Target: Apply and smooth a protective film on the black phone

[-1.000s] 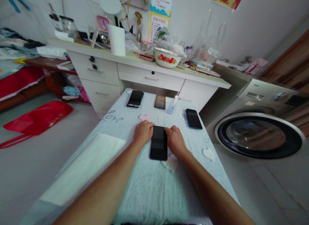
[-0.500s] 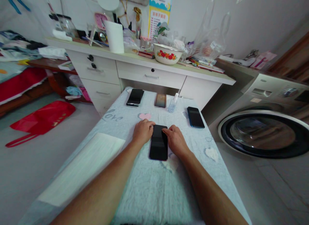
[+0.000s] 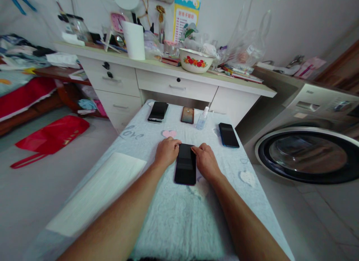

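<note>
A black smartphone (image 3: 185, 165) lies screen up on the cloth-covered table (image 3: 174, 216), between my two hands. My left hand (image 3: 167, 150) is closed on its upper left edge, the thumb at the corner. On the opposite side, my right hand (image 3: 206, 160) pinches the upper right edge, thumb over the rim. The fingers under the phone's edges are hidden. Beyond the hands stand a small clear spray bottle (image 3: 202, 119) and a brownish phone case (image 3: 187, 115). To the right is another phone with a blue edge (image 3: 229, 135); at the far left, stacked dark phones (image 3: 158, 111).
A folded white cloth or paper (image 3: 98, 192) lies along the table's left side. Behind the table stands a white desk (image 3: 176, 83) bearing a floral bowl (image 3: 195, 62) and a paper roll (image 3: 134, 41). A washing machine (image 3: 305, 115) is at the right, a red bag (image 3: 53, 135) on the floor.
Both hands keep their hold on the phone, with little visible movement. The whole view has shifted slightly.
</note>
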Demonstrator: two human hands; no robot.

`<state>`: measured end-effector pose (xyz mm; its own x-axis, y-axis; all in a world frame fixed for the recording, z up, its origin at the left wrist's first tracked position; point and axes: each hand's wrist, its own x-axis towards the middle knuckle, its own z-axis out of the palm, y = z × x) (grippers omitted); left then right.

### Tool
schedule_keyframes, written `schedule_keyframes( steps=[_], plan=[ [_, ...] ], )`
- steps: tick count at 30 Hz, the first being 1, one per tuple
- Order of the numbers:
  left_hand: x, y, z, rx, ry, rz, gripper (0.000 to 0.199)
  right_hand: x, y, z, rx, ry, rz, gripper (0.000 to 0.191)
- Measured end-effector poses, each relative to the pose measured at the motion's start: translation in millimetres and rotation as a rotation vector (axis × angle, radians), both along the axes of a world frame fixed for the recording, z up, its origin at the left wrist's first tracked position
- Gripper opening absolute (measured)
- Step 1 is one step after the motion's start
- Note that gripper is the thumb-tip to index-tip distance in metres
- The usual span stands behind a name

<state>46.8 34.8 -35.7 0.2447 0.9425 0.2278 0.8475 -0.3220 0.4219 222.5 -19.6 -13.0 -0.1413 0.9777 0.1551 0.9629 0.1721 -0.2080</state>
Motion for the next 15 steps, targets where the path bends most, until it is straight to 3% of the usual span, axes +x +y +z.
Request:
schedule_keyframes(
  steps=[15],
  plan=[
    [0.2, -1.0, 1.8, 0.012, -0.002, -0.004, 0.028, -8.2, 3.7, 2.2, 0.013, 0.006, 0.089, 0.034]
  ],
)
